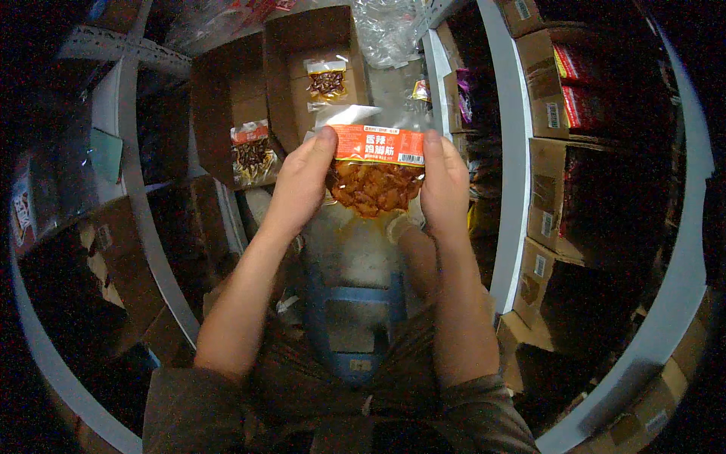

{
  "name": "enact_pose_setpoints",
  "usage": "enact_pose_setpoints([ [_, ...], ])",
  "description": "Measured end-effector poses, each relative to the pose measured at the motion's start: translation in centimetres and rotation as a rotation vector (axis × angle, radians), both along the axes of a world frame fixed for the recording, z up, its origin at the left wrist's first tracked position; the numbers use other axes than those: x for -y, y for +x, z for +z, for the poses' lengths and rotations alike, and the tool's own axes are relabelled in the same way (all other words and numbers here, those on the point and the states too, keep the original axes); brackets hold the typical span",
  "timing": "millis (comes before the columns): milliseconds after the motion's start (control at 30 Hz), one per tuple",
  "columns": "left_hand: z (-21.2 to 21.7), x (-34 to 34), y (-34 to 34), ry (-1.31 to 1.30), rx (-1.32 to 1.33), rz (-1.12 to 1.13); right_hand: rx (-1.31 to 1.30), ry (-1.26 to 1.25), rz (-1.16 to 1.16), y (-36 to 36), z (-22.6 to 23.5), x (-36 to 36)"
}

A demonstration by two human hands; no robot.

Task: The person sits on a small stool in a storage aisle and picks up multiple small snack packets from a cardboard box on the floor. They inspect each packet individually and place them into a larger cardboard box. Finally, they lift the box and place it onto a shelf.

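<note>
1. On both sides of us rise pale metal shelves (523, 91), loaded with cartons.
2. Ahead, we see open cardboard boxes (295, 45) side by side.
3. Between our legs is a blue frame (354, 293).
4. Our left hand (299, 181) and right hand (446, 181) grip opposite sides of one food packet, thumbs on its front.
5. That clear packet (378, 170) is before us, just this side of the boxes, its reddish-brown chunks showing below an orange-red label with large white characters, finer lines and a barcode at lower right.
6. In the left box we find a red-labelled packet (253, 155); in the right, a pale-topped one (327, 82). Their print is too small for us to read.
7. On the right-hand cartons we see white barcode stickers (553, 116).
</note>
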State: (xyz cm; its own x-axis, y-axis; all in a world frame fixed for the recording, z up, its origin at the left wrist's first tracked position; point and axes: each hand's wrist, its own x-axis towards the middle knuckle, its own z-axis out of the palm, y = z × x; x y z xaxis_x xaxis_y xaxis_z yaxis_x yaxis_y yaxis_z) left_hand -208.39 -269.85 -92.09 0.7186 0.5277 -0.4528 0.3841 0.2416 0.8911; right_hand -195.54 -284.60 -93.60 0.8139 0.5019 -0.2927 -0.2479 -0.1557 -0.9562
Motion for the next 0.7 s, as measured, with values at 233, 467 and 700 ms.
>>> enact_pose_setpoints([
  [233,-1.5,0.8,0.2,-0.008,0.071,0.047,-0.012,-0.090,-0.019,0.1,-1.6,0.1],
  [467,-1.9,0.3,0.3,-0.171,-0.024,-0.018,-0.010,-0.113,-0.111,-0.1,-1.2,-0.2],
  [700,-1.7,-0.2,0.5,-0.107,0.025,0.225,-0.326,-0.112,-0.048,0.7,0.6,0.1],
])
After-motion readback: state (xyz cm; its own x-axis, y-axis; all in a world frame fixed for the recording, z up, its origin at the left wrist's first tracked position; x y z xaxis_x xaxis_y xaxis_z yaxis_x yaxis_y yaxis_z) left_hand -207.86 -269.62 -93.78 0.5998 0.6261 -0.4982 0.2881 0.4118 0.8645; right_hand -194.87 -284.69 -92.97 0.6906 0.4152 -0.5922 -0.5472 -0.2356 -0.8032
